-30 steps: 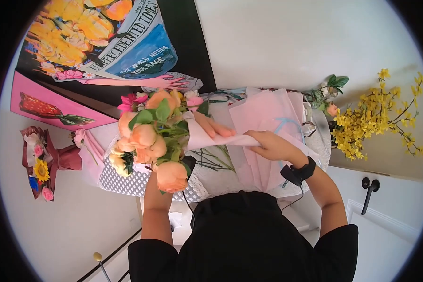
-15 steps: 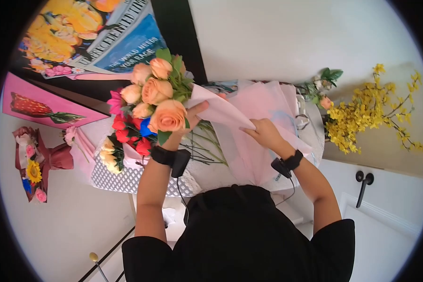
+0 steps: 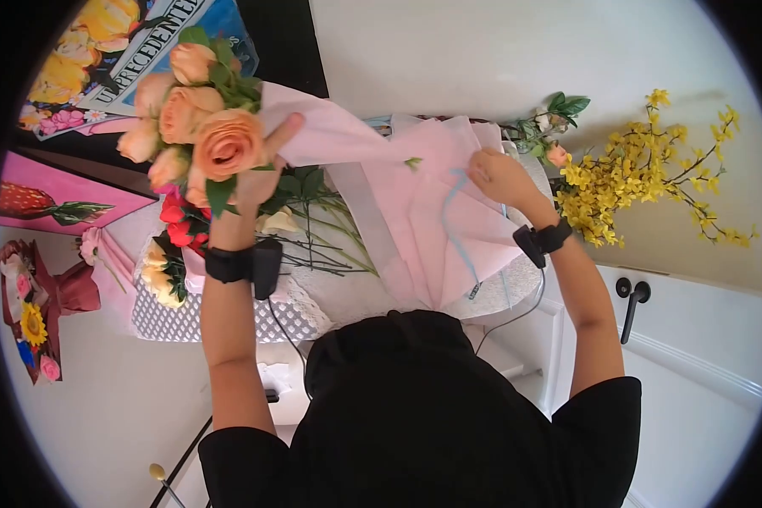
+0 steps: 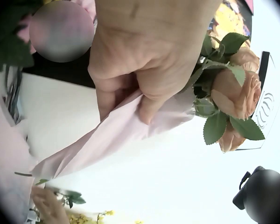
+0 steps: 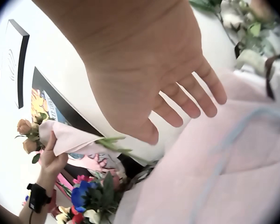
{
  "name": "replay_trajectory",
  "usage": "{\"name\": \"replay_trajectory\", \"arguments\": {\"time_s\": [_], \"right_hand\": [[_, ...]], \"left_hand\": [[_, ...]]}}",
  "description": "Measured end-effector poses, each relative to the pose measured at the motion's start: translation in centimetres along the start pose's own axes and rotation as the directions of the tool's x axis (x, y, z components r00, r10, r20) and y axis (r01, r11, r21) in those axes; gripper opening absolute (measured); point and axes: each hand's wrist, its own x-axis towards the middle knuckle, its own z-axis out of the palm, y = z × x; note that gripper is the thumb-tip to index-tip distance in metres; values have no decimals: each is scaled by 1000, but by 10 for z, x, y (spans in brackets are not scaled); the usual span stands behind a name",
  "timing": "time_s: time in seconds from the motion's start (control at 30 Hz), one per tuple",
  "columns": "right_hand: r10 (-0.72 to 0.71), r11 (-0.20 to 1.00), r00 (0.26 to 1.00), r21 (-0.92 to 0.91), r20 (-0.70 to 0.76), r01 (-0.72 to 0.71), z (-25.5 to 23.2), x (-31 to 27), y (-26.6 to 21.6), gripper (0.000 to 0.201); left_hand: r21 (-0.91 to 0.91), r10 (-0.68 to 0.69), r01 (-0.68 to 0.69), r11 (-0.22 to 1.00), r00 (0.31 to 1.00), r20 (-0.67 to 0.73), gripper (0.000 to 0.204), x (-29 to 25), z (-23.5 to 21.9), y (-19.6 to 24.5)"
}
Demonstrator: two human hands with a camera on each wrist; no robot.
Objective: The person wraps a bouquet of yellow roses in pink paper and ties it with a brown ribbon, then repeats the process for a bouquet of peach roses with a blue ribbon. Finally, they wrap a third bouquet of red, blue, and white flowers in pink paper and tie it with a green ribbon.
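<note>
My left hand [image 3: 258, 179] grips a bouquet of peach roses [image 3: 186, 116] rolled in pale pink wrapping paper [image 3: 326, 127]. In the left wrist view its fingers and thumb [image 4: 149, 109] close round the paper. The wrap narrows to the right, where green stem ends [image 3: 413, 162] poke out. My right hand [image 3: 508, 179] hovers over a stack of pink paper sheets [image 3: 398, 212], and the right wrist view has its fingers [image 5: 196, 93] spread with nothing held. A light blue ribbon [image 3: 448, 222] lies across the sheets, close by that hand.
Loose green stems [image 3: 339, 224] and red flowers [image 3: 176, 222] lie on the table left of the sheets. Yellow blossom branches [image 3: 626, 186] stand at the right, near a door handle [image 3: 635, 296]. Pictures, including a pink painting [image 3: 68, 195], lean at the left.
My left hand has carried the wrapped roses up and left. My right hand has let go of the wrap and moved right, over the sheets and ribbon.
</note>
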Motion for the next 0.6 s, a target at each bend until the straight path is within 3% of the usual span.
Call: {"name": "replay_trajectory", "arguments": {"time_s": [0.03,0.07,0.1,0.13,0.17,0.23,0.33,0.43,0.47,0.5,0.53,0.6], "right_hand": [[118,992,970,-78,210,-104,3,-3,11,28],[119,991,970,-79,210,-105,10,-7,15,28],[-4,988,997,-152,80,16,18,-11,18,26],[-139,963,989,-239,-40,126,24,-14,20,25],[-140,962,989,-242,-42,126,27,-14,18,25],[-307,923,951,-260,-48,285,35,-11,14,20],[-426,853,904,-351,-36,388,46,-5,19,19],[-479,850,878,-260,-18,458,43,-3,21,16],[-482,848,876,-262,-17,461,39,-2,16,16],[-313,950,949,-29,-40,312,35,-4,11,13],[-133,970,991,205,-19,134,30,-6,7,10],[-72,955,997,287,0,69,16,-4,-4,10]], "left_hand": [[420,157,-152,895,987,22,42,2,-5,13],[419,158,-153,895,987,23,42,0,2,37],[80,33,-29,996,998,-49,33,-4,16,64],[-275,-109,85,958,991,-72,28,-8,25,78],[-276,-106,82,958,992,-72,28,-9,28,81],[-313,-239,223,923,971,-13,28,-10,30,84],[-240,-146,131,962,988,-44,28,-12,33,69],[-169,-194,184,968,980,-41,31,-17,39,69],[-270,-226,225,936,974,26,29,-21,44,76],[-273,-224,222,936,974,23,29,-21,45,75],[-290,-277,280,915,959,53,29,-21,46,74],[-306,-326,335,891,942,82,28,-19,48,71]]}}
